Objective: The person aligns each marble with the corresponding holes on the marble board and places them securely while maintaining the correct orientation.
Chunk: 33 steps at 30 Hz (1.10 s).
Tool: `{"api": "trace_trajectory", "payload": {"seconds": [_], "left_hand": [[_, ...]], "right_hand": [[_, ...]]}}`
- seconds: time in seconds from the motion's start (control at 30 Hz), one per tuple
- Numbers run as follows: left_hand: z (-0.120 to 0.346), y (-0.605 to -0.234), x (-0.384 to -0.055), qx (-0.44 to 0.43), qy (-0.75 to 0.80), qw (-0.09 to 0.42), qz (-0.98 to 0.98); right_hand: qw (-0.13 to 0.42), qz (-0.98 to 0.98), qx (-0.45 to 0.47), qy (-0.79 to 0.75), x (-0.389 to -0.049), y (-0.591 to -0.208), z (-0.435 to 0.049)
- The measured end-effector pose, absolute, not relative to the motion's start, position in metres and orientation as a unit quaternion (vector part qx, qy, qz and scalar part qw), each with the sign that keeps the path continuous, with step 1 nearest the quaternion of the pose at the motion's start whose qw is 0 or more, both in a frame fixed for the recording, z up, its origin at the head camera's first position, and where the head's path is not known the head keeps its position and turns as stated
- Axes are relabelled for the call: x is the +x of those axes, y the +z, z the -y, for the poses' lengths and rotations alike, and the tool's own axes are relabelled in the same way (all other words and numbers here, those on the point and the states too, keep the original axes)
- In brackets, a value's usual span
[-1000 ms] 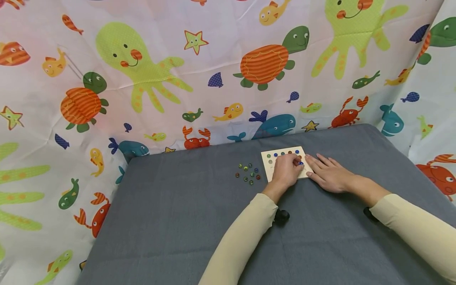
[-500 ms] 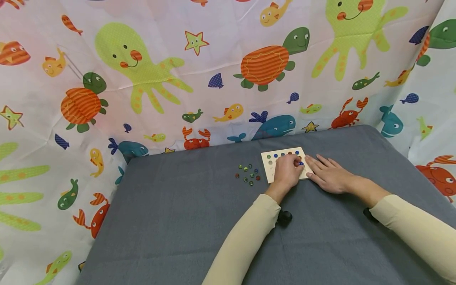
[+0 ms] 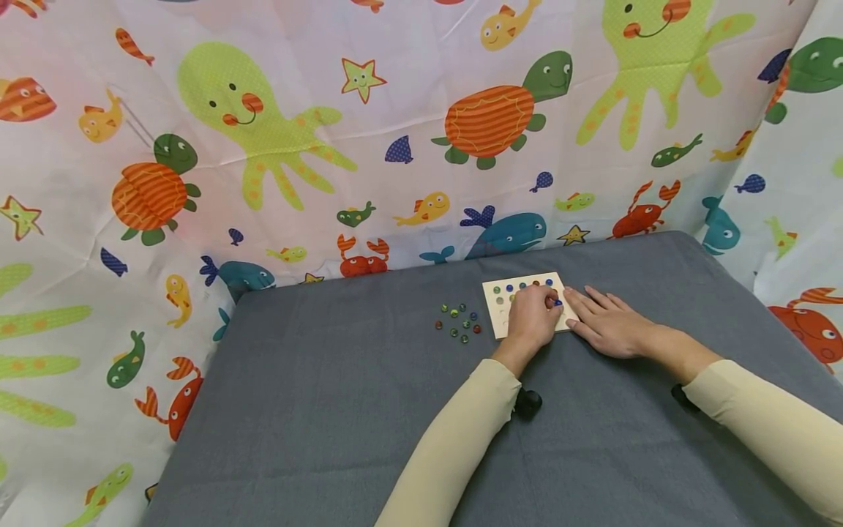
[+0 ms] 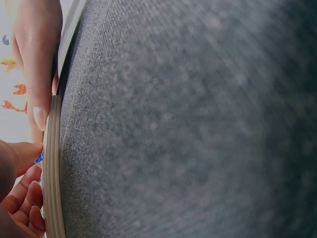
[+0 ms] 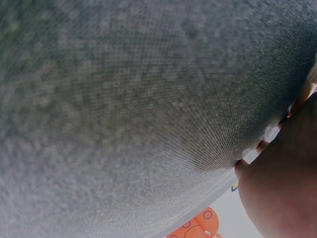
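Observation:
In the head view a pale wooden board point(image 3: 497, 323) with rows of round hollows lies on the grey cloth. Glass marbles sit along its far row, among them a blue marble point(image 3: 549, 282). My left hand point(image 3: 530, 316) is over the board and pinches another blue marble point(image 4: 38, 157) between thumb and fingertips near the right side. The palm and fingers hide the board's middle. My right hand point(image 3: 612, 322) lies flat at the board's right edge with fingers straight. Its thumb touches the board's edge in the left wrist view.
Several loose marbles point(image 3: 454, 312), green, yellowish, blue and reddish, lie on the cloth left of the board. The grey cloth point(image 3: 316, 395) covers the table. Behind it hangs a white curtain point(image 3: 296, 88) printed with sea animals.
My left wrist and forearm have shifted slightly to the right, and the fingertips stay near the same spot on the board with the blue marble. My right hand has not visibly moved.

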<state>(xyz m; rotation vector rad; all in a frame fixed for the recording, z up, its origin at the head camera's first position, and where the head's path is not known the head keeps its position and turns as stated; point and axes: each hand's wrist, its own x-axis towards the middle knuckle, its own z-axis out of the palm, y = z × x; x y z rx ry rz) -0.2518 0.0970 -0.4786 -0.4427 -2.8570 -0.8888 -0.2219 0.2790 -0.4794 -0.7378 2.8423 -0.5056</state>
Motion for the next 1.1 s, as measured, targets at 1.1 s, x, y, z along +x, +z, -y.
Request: {"api": "trace_trajectory", "payload": {"seconds": [1.1], "left_hand": [[-0.060, -0.459, -0.237, -0.233, -0.316, 0.006, 0.920]], "right_hand": [[0.096, -0.956, -0.237, -0.145, -0.226, -0.482, -0.280]]}}
